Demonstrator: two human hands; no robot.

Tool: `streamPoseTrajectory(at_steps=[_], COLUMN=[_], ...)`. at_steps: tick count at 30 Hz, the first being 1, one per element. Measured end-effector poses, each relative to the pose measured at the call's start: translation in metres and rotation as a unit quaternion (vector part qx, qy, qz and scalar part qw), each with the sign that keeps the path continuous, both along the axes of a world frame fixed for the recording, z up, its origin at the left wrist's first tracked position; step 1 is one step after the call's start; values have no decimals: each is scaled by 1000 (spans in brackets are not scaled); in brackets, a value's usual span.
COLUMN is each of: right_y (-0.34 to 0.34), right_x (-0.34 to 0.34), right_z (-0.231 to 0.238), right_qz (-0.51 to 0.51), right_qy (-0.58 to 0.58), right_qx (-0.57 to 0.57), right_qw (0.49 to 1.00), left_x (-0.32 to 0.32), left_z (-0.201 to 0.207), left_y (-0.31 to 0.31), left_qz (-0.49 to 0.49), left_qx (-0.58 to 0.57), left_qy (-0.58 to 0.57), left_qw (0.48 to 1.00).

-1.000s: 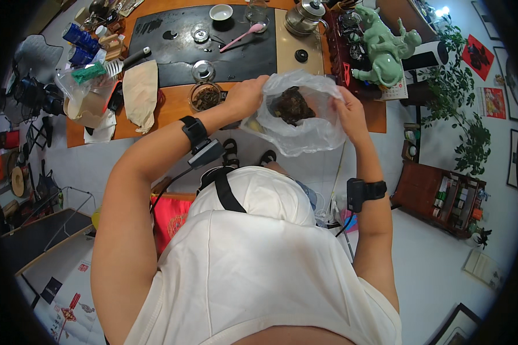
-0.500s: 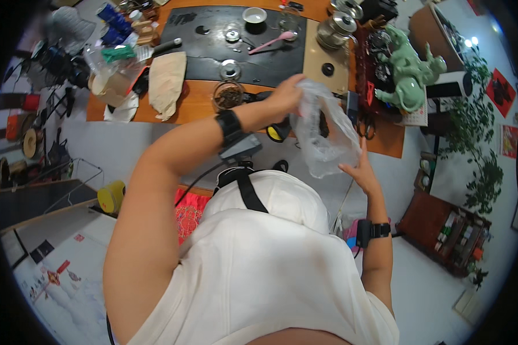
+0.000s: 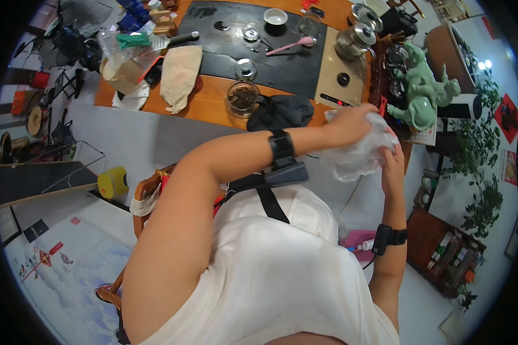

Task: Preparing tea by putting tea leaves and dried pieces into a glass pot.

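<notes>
A clear plastic bag [image 3: 351, 161] is gathered between my two hands over the table's front right edge. Coming in from the left, my left hand [image 3: 354, 125] closes on its upper part. On the bag's right side, my right hand [image 3: 392, 164] pinches the crumpled plastic, fingers bent. What the bag contains is hidden by its folds. To the left of the bag, a dark cloth [image 3: 282, 112] lies at the table edge beside an uncovered glass jar [image 3: 243, 98] of brown dried pieces.
A black tea tray [image 3: 230, 34] carries a white bowl [image 3: 275, 17], a pink spoon [image 3: 290, 46] and glass lids. A kettle [image 3: 354, 43] stands at the back right near a green elephant figurine [image 3: 423, 89]. A beige cloth bag [image 3: 180, 77] lies to the left.
My left hand has moved right, closer to my right hand. The bag, stretched between them before, is now bunched up. My view has shifted, and the dark cloth has come out from behind my arm.
</notes>
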State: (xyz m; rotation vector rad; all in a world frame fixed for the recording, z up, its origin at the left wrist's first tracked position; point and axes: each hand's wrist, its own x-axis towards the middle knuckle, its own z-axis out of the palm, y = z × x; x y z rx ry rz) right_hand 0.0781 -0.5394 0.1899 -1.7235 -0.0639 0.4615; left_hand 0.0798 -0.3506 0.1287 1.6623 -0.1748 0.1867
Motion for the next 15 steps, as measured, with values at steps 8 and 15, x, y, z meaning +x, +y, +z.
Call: streamPoseTrajectory(at_steps=[8, 15], right_y=[1, -7], right_x=[7, 10], right_z=[16, -27], right_qz=[11, 75], right_qy=[-23, -31], right_qx=[0, -43], right_qw=[1000, 996], left_x=[-28, -38], left_z=[17, 12], left_y=[85, 58], left_qz=[124, 4], left_qx=[214, 266], left_qy=[40, -214], left_qw=[968, 940])
